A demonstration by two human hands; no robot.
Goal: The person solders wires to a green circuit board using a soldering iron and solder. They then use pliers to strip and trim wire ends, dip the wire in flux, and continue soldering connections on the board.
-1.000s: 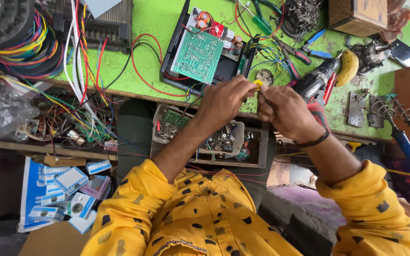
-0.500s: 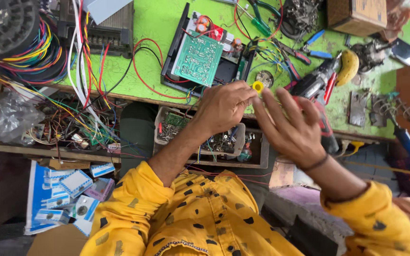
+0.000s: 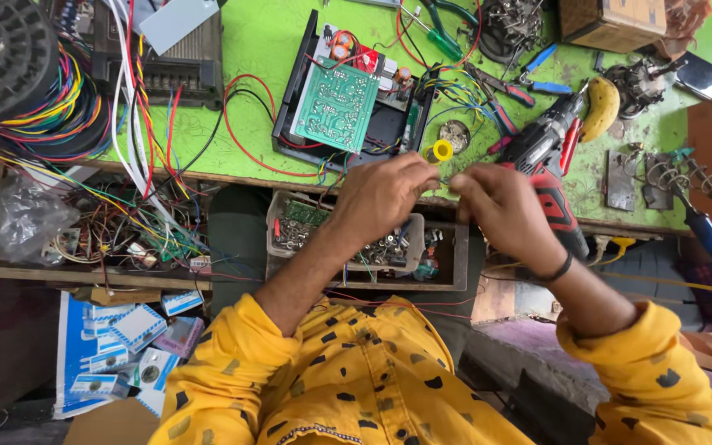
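Green bench top (image 3: 282, 41) fills the upper half of the view, crowded with wire bundles (image 3: 59, 107) at ten o'clock, an opened black chassis (image 3: 306, 132) carrying a green circuit board (image 3: 337, 103) at twelve, and a red-and-black cordless drill (image 3: 550, 156) lying at two o'clock. Below the bench edge a parts tray (image 3: 348, 243) sits open, full of small hardware. Judging by how things lie, the board is still tipped up out of its chassis with its leads loose, so the wiring job looks only partly done; the drill and the pliers (image 3: 442, 37) rest untouched.

Both forearms reach up from yellow sleeves and meet just in front of the chassis. The left hand (image 3: 385, 194) is curled tight, thumb and forefinger pinching a small yellow ring-shaped part (image 3: 442, 151), which sits at the hand's one o'clock, over the bench edge. The right hand (image 3: 500, 210), a dark band at its wrist, is also narrowed to a pinch, fingertips pointing at nine o'clock towards the yellow part and apparently gripping a thin wire too fine to make out
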